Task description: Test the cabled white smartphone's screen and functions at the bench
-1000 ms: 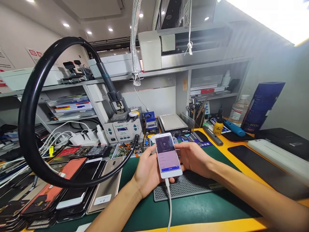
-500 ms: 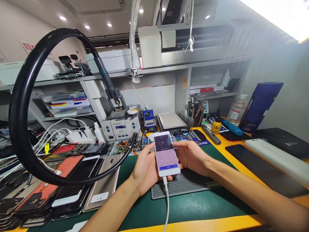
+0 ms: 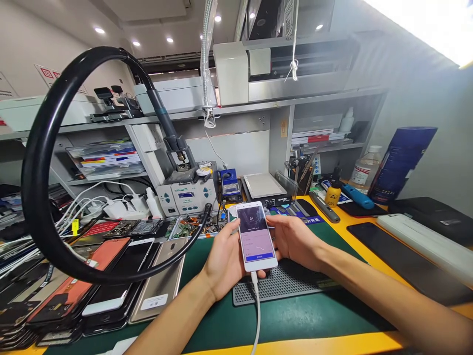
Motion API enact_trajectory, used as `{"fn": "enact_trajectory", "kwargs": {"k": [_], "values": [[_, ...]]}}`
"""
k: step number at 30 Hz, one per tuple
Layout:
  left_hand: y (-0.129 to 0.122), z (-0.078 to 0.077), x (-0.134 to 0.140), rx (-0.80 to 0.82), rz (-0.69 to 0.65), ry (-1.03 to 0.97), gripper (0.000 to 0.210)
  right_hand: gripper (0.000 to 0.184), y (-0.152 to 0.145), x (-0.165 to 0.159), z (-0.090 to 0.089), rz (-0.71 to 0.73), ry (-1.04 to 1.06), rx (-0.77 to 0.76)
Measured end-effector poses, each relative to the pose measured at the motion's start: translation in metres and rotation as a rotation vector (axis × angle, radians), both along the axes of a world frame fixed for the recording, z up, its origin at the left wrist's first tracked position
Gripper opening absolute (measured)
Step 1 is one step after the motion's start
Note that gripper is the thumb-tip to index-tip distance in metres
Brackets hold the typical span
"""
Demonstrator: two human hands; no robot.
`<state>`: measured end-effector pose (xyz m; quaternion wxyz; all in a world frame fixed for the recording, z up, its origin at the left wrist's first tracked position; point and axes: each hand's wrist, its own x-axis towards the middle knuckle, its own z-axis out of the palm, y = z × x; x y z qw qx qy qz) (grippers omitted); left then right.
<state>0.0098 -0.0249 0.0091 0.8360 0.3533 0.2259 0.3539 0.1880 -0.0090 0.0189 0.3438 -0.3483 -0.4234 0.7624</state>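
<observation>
A white smartphone [image 3: 256,236] with its screen lit is tilted up toward me above the work mat. Its screen is dark at the top, pinkish below, with a blue bar near the bottom. My left hand [image 3: 226,261] is closed around the phone's left side and underside. On the other edge, my right hand [image 3: 295,241] grips with thumb and fingers. A white charging cable [image 3: 257,305] is plugged into the phone's lower end and runs down out of view. Beneath lies a grey perforated pad [image 3: 288,283] on the green mat [image 3: 295,315].
Several phones, among them a gold one [image 3: 160,281], lie at the left under a looping black hose [image 3: 29,187]. A hot-air station [image 3: 188,195] and a tray of small parts [image 3: 192,227] stand behind. At the right are a yellow bottle [image 3: 332,195] and a black slab [image 3: 402,256].
The whole view has shifted slightly, so everything sits a little further right. Both hands keep hold of the phone, with its screen much the same.
</observation>
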Motion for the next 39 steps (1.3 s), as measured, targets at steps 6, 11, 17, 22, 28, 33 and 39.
{"fn": "enact_trajectory", "kwargs": {"k": [6,11,17,22,28,33,39], "values": [[-0.0001,0.0004,0.0004,0.010,0.007,0.011,0.058,0.038,0.0009,-0.0001,-0.0013,0.004,-0.004,0.019],[-0.0007,-0.0001,-0.0011,-0.004,0.018,0.022,0.058,0.037,0.0007,0.0005,-0.0021,0.012,0.001,0.004],[0.0014,-0.0020,-0.0023,-0.017,0.026,0.023,0.057,0.034,0.0025,0.0009,-0.0020,0.017,0.023,0.014],[0.0014,-0.0017,-0.0014,-0.016,0.025,0.036,0.063,0.036,0.0019,0.0007,-0.0021,0.011,-0.002,0.003],[0.0011,-0.0040,-0.0022,-0.007,0.014,0.032,0.061,0.036,0.0013,0.0008,-0.0031,0.003,-0.007,0.017],[0.0001,-0.0012,-0.0002,-0.020,0.028,0.027,0.058,0.038,0.0005,-0.0002,-0.0011,-0.008,-0.024,0.003],[-0.0004,0.0000,0.0009,-0.020,0.023,0.028,0.057,0.039,0.0013,0.0000,-0.0018,-0.010,-0.033,0.005]]}}
